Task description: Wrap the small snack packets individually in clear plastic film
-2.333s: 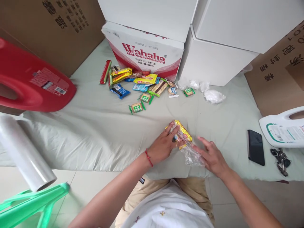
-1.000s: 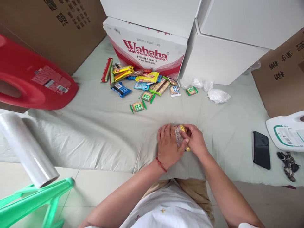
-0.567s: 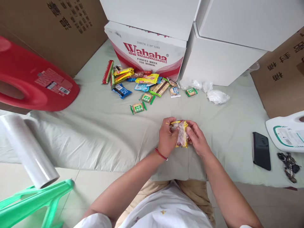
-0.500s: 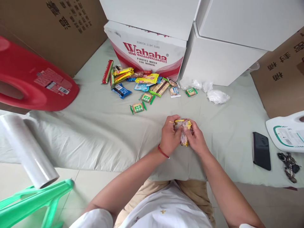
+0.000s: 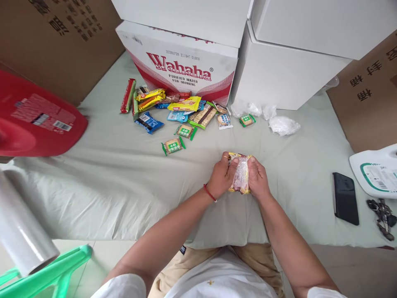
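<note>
Between my two hands is a bundle of snack packets wrapped in clear plastic film (image 5: 241,176), with yellow and dark red showing at its edges. My left hand (image 5: 221,176) grips its left side, thumb lying over the film. On the opposite side my right hand (image 5: 258,177) is closed around the edge, thumb on top. The bundle is held over the green-grey cloth near its front edge. Beyond it lie small green-wrapped biscuits (image 5: 173,146) and a heap of snacks, including a yellow packet (image 5: 185,104) and a blue packet (image 5: 149,122).
Crumpled clear-film bundles (image 5: 283,125) lie before white boxes (image 5: 279,74). A Wahaha carton (image 5: 186,62) stands behind the snacks. To the left are a red jug (image 5: 40,116), a film roll (image 5: 26,227) and a green stool (image 5: 68,265); to the right, a phone (image 5: 345,198), keys (image 5: 383,217) and a white bottle (image 5: 376,171).
My hands have moved slightly apart on the bundle, showing more of its film-covered face. The camera view has shifted a little; the other snacks lie as before.
</note>
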`<state>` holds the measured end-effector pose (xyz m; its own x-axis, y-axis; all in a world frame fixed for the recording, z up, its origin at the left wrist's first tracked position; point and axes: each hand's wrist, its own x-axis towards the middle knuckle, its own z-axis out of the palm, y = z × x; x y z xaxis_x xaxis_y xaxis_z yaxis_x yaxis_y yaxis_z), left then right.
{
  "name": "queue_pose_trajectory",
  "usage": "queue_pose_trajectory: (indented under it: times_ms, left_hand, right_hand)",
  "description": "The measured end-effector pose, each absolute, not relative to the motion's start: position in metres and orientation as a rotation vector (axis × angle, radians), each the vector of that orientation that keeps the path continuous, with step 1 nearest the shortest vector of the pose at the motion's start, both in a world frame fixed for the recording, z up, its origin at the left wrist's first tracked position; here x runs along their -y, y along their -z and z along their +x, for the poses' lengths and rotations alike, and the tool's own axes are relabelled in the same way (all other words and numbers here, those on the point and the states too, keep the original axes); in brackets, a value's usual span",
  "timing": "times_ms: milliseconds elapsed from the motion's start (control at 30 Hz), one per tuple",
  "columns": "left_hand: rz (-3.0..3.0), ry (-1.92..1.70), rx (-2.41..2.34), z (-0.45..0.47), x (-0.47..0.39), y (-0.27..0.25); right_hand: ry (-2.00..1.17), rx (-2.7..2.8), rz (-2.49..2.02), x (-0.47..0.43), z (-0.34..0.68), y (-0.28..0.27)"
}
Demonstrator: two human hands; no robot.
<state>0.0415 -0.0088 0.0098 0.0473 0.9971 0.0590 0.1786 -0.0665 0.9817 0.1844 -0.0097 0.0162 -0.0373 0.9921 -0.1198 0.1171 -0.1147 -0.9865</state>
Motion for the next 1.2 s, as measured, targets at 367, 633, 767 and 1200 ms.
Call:
queue_pose_trajectory:
  times_ms: [367, 633, 767, 1200]
  left_hand:
    - [1.358, -1.251, -1.394, 0.046, 0.018, -0.012]
    - [1.299, -1.282, -1.338, 0.046, 0.017, -0.01]
    - [1.129, -1.297, -1.162, 0.045, 0.012, -0.007]
    - [1.333, -1.078, -1.333, 0.038, 0.02, -0.018]
  right_hand:
    - [-1.153, 1.366, -1.347, 0.013, 0.185, -0.023]
    - [-1.064, 1.449, -1.438, 0.019, 0.186, -0.025]
    - [-1.179, 1.303, -1.378, 0.017, 0.184, -0.021]
    - [-1.024, 1.306, -1.434, 0.017, 0.19, -0.02]
